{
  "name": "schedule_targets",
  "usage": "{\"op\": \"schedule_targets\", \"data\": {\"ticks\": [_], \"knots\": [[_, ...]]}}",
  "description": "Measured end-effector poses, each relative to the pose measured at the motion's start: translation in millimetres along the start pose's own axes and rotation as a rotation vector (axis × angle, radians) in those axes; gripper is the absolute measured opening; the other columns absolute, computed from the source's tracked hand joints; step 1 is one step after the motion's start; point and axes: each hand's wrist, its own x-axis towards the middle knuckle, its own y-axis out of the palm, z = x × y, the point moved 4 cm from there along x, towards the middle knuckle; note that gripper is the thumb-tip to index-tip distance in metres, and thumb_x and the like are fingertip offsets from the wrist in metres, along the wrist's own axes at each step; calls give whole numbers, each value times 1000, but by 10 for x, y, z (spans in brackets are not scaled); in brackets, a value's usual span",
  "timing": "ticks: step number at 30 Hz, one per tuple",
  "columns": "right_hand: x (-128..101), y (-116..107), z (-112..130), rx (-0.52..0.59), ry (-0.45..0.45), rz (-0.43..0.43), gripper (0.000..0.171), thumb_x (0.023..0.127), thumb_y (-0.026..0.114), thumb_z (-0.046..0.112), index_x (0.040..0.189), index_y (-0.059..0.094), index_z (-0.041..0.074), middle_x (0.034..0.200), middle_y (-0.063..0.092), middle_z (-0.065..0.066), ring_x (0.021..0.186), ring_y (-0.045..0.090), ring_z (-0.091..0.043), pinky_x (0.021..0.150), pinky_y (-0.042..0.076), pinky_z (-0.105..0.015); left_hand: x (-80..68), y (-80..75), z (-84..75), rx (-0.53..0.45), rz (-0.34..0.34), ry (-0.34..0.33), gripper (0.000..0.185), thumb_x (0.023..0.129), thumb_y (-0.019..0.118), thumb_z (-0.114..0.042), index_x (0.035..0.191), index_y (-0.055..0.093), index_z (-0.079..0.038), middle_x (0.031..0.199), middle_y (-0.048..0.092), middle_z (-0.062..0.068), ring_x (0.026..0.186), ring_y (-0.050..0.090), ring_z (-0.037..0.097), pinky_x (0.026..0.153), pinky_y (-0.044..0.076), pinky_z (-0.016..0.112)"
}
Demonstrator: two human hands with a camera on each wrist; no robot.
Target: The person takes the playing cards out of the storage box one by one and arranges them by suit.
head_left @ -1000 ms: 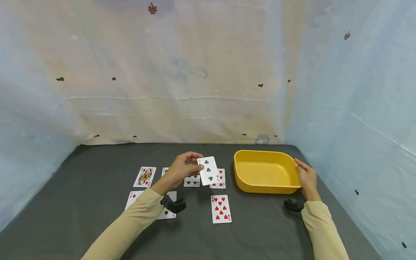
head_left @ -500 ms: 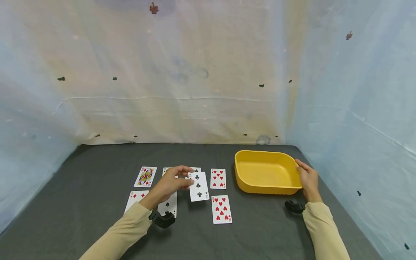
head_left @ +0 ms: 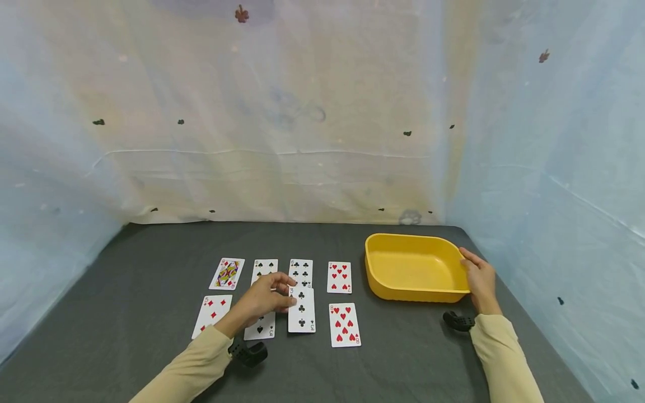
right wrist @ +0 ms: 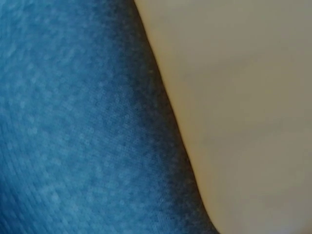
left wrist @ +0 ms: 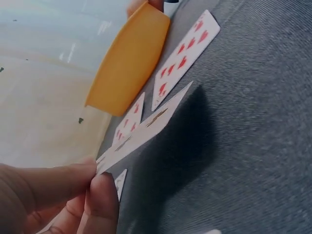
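White and marked with black pips, the three of clubs (head_left: 301, 309) is pinched at its far left corner by the left hand (head_left: 263, 299), tilted just above the grey table (head_left: 126, 268) near its middle. Seven cards show in all: four in the far row, three in the near row. One yellow tub (head_left: 413, 267) stands toward the right edge, the right hand (head_left: 480, 280) gripping its rim.

Both arms wear long sleeves of a pale beige, sand-like cloth, plain and without any pattern. The left hand (head_left: 262, 299) and the right hand (head_left: 478, 279) are bare, no gloves. Under each cuff sits a small black device with a perforated strap.
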Motion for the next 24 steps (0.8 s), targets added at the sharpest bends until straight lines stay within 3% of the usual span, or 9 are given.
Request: {"op": "schedule_targets", "data": {"ticks": [6, 12, 17, 24], "knots": [[-1, 8, -4, -22, -5, 0, 44, 105, 39, 23, 147, 42, 9, 150, 36, -16, 120, 49, -27, 70, 49, -13, -24, 14, 45, 71, -14, 43, 35, 77, 74, 9, 108, 59, 10, 86, 55, 12, 67, 61, 17, 63, 56, 34], [-13, -7, -20, -25, -21, 2, 44, 105, 39, 23, 146, 42, 8, 150, 37, -18, 98, 55, -9, 69, 50, -15, -33, 39, 85, 294, -85, 98, 30, 73, 78, 5, 99, 64, 5, 79, 57, 6, 58, 63, 15, 55, 52, 29], [-19, -7, -12, -19, -45, -3, 44, 105, 40, 24, 146, 43, 7, 149, 37, -19, 84, 52, 4, 67, 50, -16, -29, 74, 46, 468, -151, 129, 27, 71, 81, 2, 94, 67, 1, 77, 56, 3, 56, 61, 12, 53, 47, 28], [-28, -3, 4, -33, -63, 3, 43, 106, 40, 23, 146, 43, 7, 149, 37, -20, 81, 52, 6, 65, 50, -15, -44, 107, -6, 571, -184, 158, 25, 67, 82, 1, 86, 67, -3, 74, 54, 1, 63, 52, 11, 61, 44, 30]]}}
